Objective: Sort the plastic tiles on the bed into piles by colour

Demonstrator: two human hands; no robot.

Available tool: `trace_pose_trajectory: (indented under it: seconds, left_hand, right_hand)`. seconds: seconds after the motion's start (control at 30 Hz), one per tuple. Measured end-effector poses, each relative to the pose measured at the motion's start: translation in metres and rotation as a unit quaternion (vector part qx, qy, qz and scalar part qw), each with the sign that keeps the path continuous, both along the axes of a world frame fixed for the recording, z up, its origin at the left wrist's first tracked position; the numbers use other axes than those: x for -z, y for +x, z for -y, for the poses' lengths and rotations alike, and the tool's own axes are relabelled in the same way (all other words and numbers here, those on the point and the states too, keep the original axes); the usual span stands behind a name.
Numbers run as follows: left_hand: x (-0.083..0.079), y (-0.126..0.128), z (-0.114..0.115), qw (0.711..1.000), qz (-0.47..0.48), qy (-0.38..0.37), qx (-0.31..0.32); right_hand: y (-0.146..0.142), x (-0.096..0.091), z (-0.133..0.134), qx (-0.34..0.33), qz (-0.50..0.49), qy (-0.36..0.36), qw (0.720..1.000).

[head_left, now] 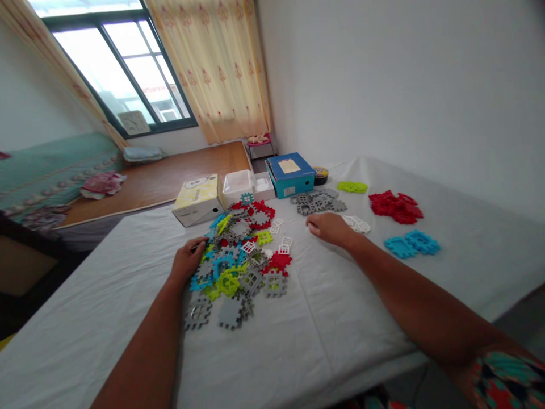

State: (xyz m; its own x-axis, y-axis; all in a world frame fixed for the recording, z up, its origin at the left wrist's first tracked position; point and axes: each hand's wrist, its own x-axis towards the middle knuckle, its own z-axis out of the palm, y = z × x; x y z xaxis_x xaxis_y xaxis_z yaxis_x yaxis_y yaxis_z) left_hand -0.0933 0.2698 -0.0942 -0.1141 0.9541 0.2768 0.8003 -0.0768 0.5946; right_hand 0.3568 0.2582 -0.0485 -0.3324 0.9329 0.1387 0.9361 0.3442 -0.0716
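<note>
L hand (188,261), part-curled, was at L edge of mixed pile (230,262) on head cam; R hand (327,228), nearly closed, was btwn it and white pcs (360,225). I couldn't tell if either held anything. Grey pcs (315,202) lay just beyond R hand, red pcs (395,207) farther R.

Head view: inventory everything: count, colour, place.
mixed tiles: many, multicoloured, centre
sorted tiles: five piles, grey, lime, white, red, blue, right
boxes: two, yellow, blue, far edge
containers: two, white, between boxes
tin: one, dark, beside blue box
tablecloth: one, white, underneath
window: one, dark frame, left
curtains: two, yellow, flanking window
clock: one, white, by window
bed: one, brown, left
bedding: some, mostly teal, left
stool: one, pink, far corner
left hand: one, by mixed tiles
right hand: one, near centre
sleeve: one, patterned, lower right
</note>
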Motion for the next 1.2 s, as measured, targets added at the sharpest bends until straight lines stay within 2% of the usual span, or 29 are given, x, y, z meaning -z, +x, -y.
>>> trace_pose_trajectory:
  seconds: [0.1, 0.2, 0.3, 0.37, 0.43, 0.53, 0.77, 0.9, 0.97, 1.07, 1.13, 1.2]
  left_hand:
    - [0.000, 0.000, 0.000, 1.000, 0.002, 0.001, -0.004]
    - [0.001, 0.001, -0.001, 1.000, -0.001, 0.002, -0.008]
    - [0.000, 0.001, 0.000, 1.000, -0.002, -0.001, -0.006]
    - [0.000, 0.001, 0.001, 1.000, -0.003, -0.004, -0.006]
    - [0.000, 0.002, 0.001, 1.000, -0.003, -0.004, -0.007]
    - [-0.001, 0.002, 0.002, 1.000, -0.002, -0.001, -0.006]
    - [0.000, 0.001, 0.001, 1.000, 0.006, 0.001, 0.005]
    - [0.001, -0.001, 0.001, 1.000, 0.001, -0.004, 0.008]
    - [0.000, -0.002, 0.000, 1.000, -0.004, -0.010, 0.005]
    - [-0.001, -0.001, 0.001, 1.000, -0.010, -0.007, 0.009]
    - [-0.001, -0.001, 0.001, 1.000, -0.009, -0.004, 0.012]
    - [-0.002, 0.000, 0.001, 1.000, -0.008, -0.002, 0.011]
  right_hand:
    - [0.025, -0.007, -0.008, 0.065, -0.008, -0.009, 0.998]
    - [0.038, -0.005, -0.013, 0.068, -0.009, 0.025, 0.997]
    - [0.022, 0.006, -0.011, -0.026, -0.058, 0.070, 0.996]
    - [0.000, 0.017, -0.005, -0.135, -0.091, 0.055, 0.985]
    - [-0.021, 0.026, 0.001, -0.216, -0.097, 0.025, 0.971]
    - [-0.038, 0.034, 0.006, -0.241, -0.073, 0.000, 0.968]
    - [-0.040, 0.024, 0.007, -0.212, 0.021, 0.021, 0.977]
    - [-0.038, 0.017, 0.007, -0.139, -0.006, 0.036, 0.990]
    - [-0.026, 0.012, 0.003, -0.082, -0.051, 0.048, 0.994]
    - [0.006, 0.001, -0.007, 0.017, -0.082, 0.068, 0.994]
    - [0.030, -0.004, -0.013, 0.060, -0.070, 0.045, 0.995]
    - [0.050, -0.005, -0.018, 0.070, -0.047, 0.005, 0.996]
